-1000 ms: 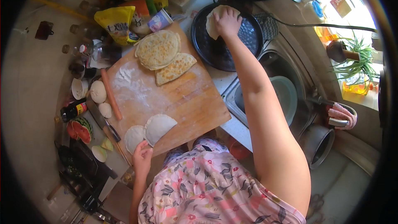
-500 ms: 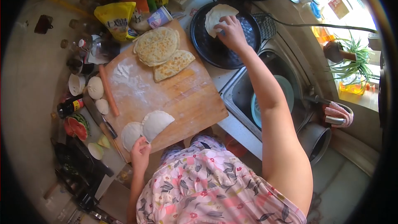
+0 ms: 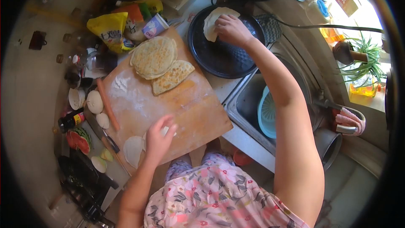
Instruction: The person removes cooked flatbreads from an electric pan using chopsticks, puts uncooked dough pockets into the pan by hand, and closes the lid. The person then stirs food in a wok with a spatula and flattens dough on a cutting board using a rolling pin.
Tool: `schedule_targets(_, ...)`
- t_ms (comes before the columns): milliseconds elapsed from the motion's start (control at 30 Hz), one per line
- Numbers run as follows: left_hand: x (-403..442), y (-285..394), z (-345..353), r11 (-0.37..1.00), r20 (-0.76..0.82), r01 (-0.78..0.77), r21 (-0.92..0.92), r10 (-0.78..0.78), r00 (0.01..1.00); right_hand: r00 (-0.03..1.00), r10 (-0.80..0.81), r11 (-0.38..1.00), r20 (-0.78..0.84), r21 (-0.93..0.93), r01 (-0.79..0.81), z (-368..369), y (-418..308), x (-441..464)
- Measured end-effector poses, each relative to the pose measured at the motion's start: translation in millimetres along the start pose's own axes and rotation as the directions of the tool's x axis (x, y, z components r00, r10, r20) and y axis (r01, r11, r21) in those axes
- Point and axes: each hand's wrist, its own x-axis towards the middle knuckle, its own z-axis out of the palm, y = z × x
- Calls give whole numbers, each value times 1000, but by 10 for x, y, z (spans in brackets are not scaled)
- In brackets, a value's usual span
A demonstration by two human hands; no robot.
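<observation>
Thin, pale dough is laid at the far left of the round, dimpled black pan, partly covered by the right hand; whether it is pinched cannot be told. Near left, smooth white dough is flanked by the left hand, its grasp unclear, over floured wood.

Breads lie at the far end of the board, dough on its near edge. Over to its right are the pan and the sink (I can see a bowl inside). The rolling pin hugs its left side, with watermelon farther left.
</observation>
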Motion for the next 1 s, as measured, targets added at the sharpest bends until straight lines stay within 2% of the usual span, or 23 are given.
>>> schedule_targets(100, 1031, 590, 387, 940, -101, -333, 70, 339, 935, 989, 149, 972, -1, 182, -146, -15, 98, 31)
schedule_targets(167, 1696, 910, 651, 803, -216, -475, 360, 567, 795, 986, 165, 963, 11, 215, -164, 3, 197, 42)
schedule_targets(267, 2416, 1000, 1005, 696, -211, -442, 566, 640, 739, 968, 238, 932, 79, 263, -251, -1, 287, 59)
schedule_targets(333, 2715, 977, 1140, 618, -151, -441, 650, 674, 723, 957, 271, 909, 106, 298, -291, -4, 290, 38)
schedule_targets(400, 2951, 927, 1175, 572, -92, -419, 705, 659, 746, 957, 277, 896, 88, 336, -290, -18, 286, -12)
schedule_targets(433, 3016, 918, 1151, 544, -61, -409, 733, 650, 757, 951, 308, 906, 17, 299, -299, -22, 259, -64)
schedule_targets(467, 3053, 899, 1129, 515, -126, -470, 716, 759, 639, 940, 336, 914, -56, 262, -311, -17, 216, -125)
schedule_targets(500, 3047, 921, 1082, 519, -109, -479, 708, 751, 652, 924, 359, 919, -132, 224, -325, -4, 202, -173)
schedule_targets(600, 3028, 1012, 937, 521, -38, -485, 703, 708, 705, 891, 400, 906, -214, 237, -350, 147, 190, -262)
schedule_targets(700, 2970, 1020, 827, 487, -24, -489, 724, 726, 688, 891, 402, 901, -212, 264, -343, 168, 116, -203)
schedule_targets(733, 2926, 1022, 786, 465, -28, -505, 727, 756, 654, 891, 380, 915, -250, 244, -322, 210, 91, -197)
schedule_targets(833, 2835, 935, 701, 413, -16, -508, 756, 787, 616, 890, 398, 895, -221, 306, -325, 244, -68, -179)
schedule_targets(967, 2605, 792, 722, 513, 50, -511, 690, 671, 740, 851, 485, 818, -201, 447, -361, 371, -118, -200)
schedule_targets(1000, 2484, 837, 723, 572, 72, -507, 644, 616, 785, 829, 545, 761, -123, 488, -428, 377, -112, -214)
